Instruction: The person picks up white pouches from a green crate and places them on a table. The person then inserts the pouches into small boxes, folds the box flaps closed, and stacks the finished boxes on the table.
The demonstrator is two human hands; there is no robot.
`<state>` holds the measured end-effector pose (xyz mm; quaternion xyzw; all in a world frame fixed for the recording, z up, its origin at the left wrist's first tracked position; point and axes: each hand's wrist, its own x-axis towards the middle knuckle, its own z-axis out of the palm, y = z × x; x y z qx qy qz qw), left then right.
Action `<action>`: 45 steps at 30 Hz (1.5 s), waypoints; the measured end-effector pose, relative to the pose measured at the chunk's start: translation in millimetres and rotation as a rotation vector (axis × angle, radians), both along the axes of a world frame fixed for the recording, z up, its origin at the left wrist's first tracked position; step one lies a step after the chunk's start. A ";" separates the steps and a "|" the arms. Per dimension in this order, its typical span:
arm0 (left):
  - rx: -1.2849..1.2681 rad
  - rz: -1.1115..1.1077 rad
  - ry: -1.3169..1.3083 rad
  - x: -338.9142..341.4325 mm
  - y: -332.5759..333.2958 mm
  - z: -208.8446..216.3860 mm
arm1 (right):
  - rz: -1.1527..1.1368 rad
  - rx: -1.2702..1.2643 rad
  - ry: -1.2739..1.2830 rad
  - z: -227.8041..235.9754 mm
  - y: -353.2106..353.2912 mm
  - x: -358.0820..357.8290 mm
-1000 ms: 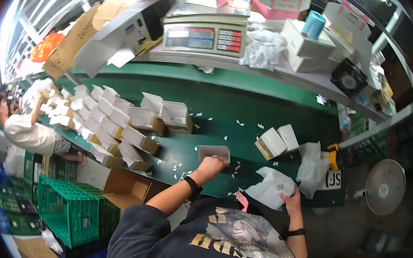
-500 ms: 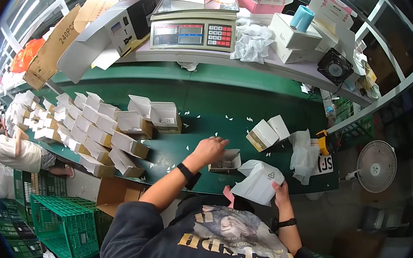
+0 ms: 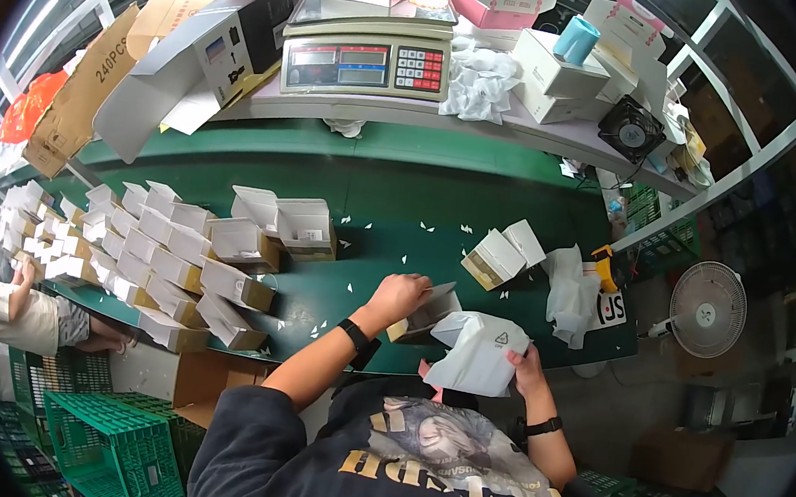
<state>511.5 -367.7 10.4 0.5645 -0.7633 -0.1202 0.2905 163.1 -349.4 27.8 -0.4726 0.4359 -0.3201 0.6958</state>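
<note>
My left hand (image 3: pixel 400 300) is at the near middle of the bench, its fingers closed on the raised flap of a small open cardboard box (image 3: pixel 423 324), brown outside and pale inside. My fingertips are partly hidden behind the flap. Just right of that box, my right hand (image 3: pixel 528 368) grips the right side of a white plastic bag (image 3: pixel 476 354) with a small printed mark. What the bag contains, if anything, cannot be seen. A pink strip (image 3: pixel 428 378) hangs by the bench edge beside the bag.
Rows of open boxes (image 3: pixel 160 254) fill the bench's left side. Another open box (image 3: pixel 503 256), a crumpled white bag (image 3: pixel 571 299) and a yellow-black tape dispenser (image 3: pixel 604 266) lie right. A scale (image 3: pixel 366 65) stands on the shelf, a fan (image 3: pixel 706 309) at right, green crates (image 3: pixel 115 447) lower left.
My left hand has closed on the box's flap, which now stands raised and tilted. The white bag in my right hand has shifted slightly left. The whole view has moved a little.
</note>
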 end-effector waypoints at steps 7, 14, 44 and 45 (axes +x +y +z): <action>0.079 0.165 0.229 -1.7 23.9 2.8 | 0.018 -0.005 0.032 -1.7 -7.4 10.9; 0.087 0.197 0.383 -1.8 29.4 -16.3 | 0.040 0.002 0.022 1.2 -12.1 20.3; 0.501 0.391 0.784 -13.4 100.7 -25.0 | 0.406 0.482 0.188 32.5 -20.9 82.7; 0.437 0.352 0.770 -14.3 100.9 -15.9 | 0.405 0.486 0.194 32.4 -19.6 82.1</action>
